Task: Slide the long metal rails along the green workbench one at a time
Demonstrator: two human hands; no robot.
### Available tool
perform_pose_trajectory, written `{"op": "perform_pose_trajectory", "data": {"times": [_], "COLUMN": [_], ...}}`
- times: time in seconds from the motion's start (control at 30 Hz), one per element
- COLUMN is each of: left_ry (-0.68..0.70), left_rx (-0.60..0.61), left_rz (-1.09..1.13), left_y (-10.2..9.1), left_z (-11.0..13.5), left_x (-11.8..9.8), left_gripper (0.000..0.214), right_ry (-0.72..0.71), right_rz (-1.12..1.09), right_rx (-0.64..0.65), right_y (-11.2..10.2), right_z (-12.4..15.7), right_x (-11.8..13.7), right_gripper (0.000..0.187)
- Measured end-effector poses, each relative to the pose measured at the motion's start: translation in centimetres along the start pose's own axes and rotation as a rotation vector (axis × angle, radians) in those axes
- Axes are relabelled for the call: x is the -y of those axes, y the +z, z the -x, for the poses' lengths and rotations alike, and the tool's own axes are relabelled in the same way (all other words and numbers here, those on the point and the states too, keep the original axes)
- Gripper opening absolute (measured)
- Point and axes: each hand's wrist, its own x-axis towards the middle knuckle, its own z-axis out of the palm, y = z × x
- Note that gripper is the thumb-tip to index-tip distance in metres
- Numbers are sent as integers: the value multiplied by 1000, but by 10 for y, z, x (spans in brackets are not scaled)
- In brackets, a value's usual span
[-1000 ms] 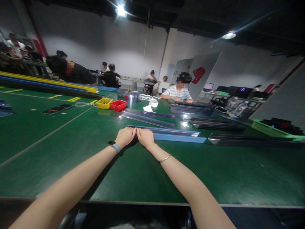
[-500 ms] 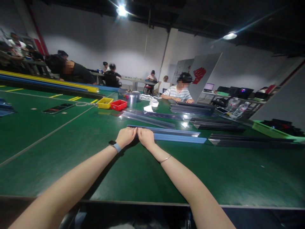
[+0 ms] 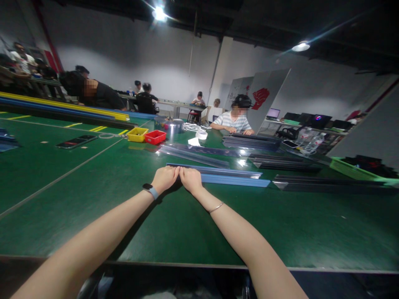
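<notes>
Logging from the remote station, head view, one moment.

Item 1: blue rail (image 3: 232, 177). It lies flat on the green table (image 3: 93, 195), ahead of centre. Its long axis runs left to right across my view. The left end sits at the hands and the right end points toward the dark rails (image 3: 324, 183). I can read no label on it.

Item 2: left hand (image 3: 165, 177). It is knuckles up at the rail's left end, thumb side touching the right hand. The grip is folded, with the fingertips hidden behind the knuckles. I cannot tell whether it clasps the rail or only presses on it. A blue-strapped watch (image 3: 151, 190) is on the wrist, its face unreadable.

Item 3: right hand (image 3: 190, 179). It mirrors the left, resting on the same end of the rail. Its grip is folded likewise, and again I cannot tell whether it holds. A thin bracelet (image 3: 215, 207) is on the wrist.

Item 4: markings. A leaning grey board (image 3: 264, 104) carries a red fist emblem (image 3: 260, 97). Any lettering by it is too small to read.

Item 5: surroundings. A yellow bin (image 3: 137, 134) and a red bin (image 3: 155, 137) stand side by side, well beyond the hands. Two phones (image 3: 76, 141) lie to the far left. Clear strips (image 3: 193, 154) lie just behind the blue rail. A green tray (image 3: 358, 169) stands at the far right. A person in a striped shirt (image 3: 232, 121) is seated across the table.
</notes>
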Motion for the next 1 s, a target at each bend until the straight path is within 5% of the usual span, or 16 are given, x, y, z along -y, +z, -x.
{"op": "perform_pose_trajectory", "data": {"times": [1.0], "left_ry": [-6], "left_rx": [16], "left_rz": [4], "left_y": [1], "left_z": [0], "left_x": [0], "left_gripper": [49], "right_ry": [-2], "right_rz": [-9], "right_rx": [17], "right_y": [-1], "right_z": [0], "right_x": [0], "right_gripper": [43]}}
